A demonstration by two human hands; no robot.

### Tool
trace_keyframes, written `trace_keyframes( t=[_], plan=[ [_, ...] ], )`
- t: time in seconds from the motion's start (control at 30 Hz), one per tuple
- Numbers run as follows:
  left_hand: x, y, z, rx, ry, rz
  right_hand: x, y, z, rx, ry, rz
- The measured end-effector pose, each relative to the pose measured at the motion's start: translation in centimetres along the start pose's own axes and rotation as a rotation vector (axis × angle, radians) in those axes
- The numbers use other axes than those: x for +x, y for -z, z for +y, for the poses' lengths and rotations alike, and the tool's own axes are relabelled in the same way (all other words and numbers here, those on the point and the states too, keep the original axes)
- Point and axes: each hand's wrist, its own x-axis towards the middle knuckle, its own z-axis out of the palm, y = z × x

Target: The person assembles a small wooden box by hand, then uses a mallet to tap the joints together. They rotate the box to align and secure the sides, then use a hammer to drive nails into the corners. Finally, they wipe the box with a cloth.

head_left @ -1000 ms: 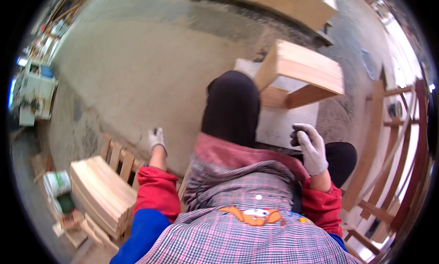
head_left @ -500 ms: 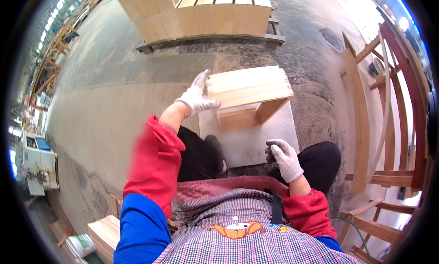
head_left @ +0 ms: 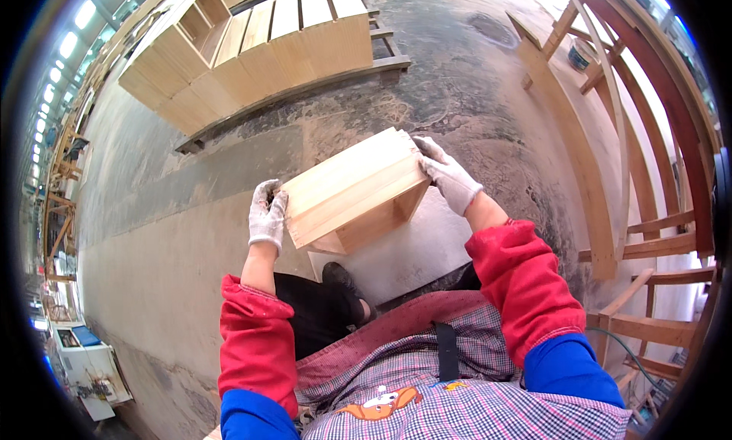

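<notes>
Between my hands is a pale wooden drawer box [head_left: 354, 188], tilted, with jointed corners and an open side toward me. My left hand [head_left: 267, 213], in a whitish work glove, grips its left end. At the opposite end my gloved right hand [head_left: 448, 175] clasps the right corner, fingers over the far edge. Below the box lies a light grey flat board [head_left: 412, 253], partly covered by it. Whether the box rests on the board or is lifted I cannot tell.
Ahead to the left, stacked pale wooden boxes [head_left: 252, 66] stand on a slatted pallet [head_left: 381, 62]. Wooden frames and boards [head_left: 572, 150] lean along the right side. A white machine [head_left: 84, 364] stands at far left. A dark shoe [head_left: 343, 278] is close to the grey board.
My right hand has risen from near my knee and taken hold of the box's right end. The box has turned, its left end now nearer me. The view has swung to the right.
</notes>
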Motion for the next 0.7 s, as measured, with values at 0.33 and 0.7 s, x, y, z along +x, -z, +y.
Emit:
trace_keyframes(
  t=[0.33, 0.7],
  plan=[
    [0.2, -0.2, 0.5, -0.011, 0.017, -0.011, 7.6, 0.2, -0.9, -0.079, -0.207, -0.034],
    [-0.1, -0.9, 0.5, 0.007, -0.015, 0.032, 4.3, 0.2, 0.2, -0.274, -0.069, 0.003]
  ],
)
